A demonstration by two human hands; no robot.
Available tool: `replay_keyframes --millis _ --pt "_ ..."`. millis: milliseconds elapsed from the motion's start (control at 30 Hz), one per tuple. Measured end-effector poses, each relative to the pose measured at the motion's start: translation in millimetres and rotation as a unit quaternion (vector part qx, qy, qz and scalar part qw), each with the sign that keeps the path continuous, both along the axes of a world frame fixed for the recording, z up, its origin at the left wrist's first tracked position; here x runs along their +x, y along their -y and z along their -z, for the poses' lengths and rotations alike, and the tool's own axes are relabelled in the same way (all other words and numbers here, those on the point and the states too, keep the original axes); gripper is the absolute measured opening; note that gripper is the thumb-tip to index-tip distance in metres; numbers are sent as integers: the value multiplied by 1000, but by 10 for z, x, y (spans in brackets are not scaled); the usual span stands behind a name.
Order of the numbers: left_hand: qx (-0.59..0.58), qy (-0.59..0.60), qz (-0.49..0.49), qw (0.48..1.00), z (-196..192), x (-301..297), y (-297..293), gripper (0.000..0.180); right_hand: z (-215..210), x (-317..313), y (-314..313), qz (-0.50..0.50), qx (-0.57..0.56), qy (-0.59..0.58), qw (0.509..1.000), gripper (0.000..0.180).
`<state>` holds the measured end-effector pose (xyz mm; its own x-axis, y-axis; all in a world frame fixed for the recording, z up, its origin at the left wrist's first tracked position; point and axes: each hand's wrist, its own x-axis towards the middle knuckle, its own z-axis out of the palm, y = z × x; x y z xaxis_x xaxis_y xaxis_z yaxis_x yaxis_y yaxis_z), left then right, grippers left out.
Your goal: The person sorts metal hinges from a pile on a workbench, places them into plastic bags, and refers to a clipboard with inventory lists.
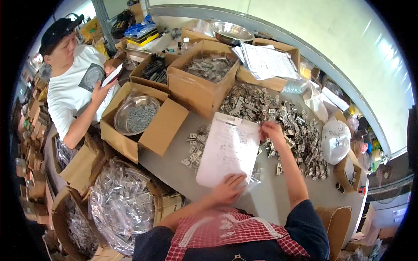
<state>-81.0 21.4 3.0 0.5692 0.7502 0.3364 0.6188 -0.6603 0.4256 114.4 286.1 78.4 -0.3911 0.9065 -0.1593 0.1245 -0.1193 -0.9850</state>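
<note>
A white clipboard point(228, 150) with a handwritten sheet lies tilted over the table in front of me, its clip at the far end. My left hand point(228, 189) grips the near edge, fingers bent over the paper. At the far right corner, my right hand point(271, 131) is closed on the board's edge, fingers pinched together. Small metal hinge-like parts point(305, 143) lie heaped behind and right of it, with a smaller group point(197, 145) along its left side. A clear plastic bag point(257, 175) shows beside the near right corner; its contents are hard to make out.
Left of the table's middle, an open carton point(163, 126) holds a metal bowl point(123, 126) of small grey pieces. Bagged parts point(124, 204) fill a container at near left. More cartons point(196, 93) and papers point(270, 61) stand behind. A person point(80, 82) at left holds a phone.
</note>
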Motion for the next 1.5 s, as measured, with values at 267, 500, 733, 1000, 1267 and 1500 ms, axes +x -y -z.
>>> replay_keyframes --millis 267,500,733,1000,1267,1500 --pt "27 -40 13 999 -13 -8 -35 39 607 236 1016 -36 -147 163 975 40" --pt "144 -48 30 988 126 -30 98 41 520 -12 1339 -13 -103 96 990 35" --pt "250 -48 106 961 273 -3 90 45 235 -102 1422 111 -45 -122 985 22" --pt "174 -96 203 959 499 4 5 42 -299 84 947 131 18 -181 975 11" --pt "98 -64 193 974 483 9 -51 50 -865 5 -330 252 -21 -383 889 23" --pt "14 -24 224 974 428 42 -140 53 -642 -141 -1725 243 -28 -255 935 31"
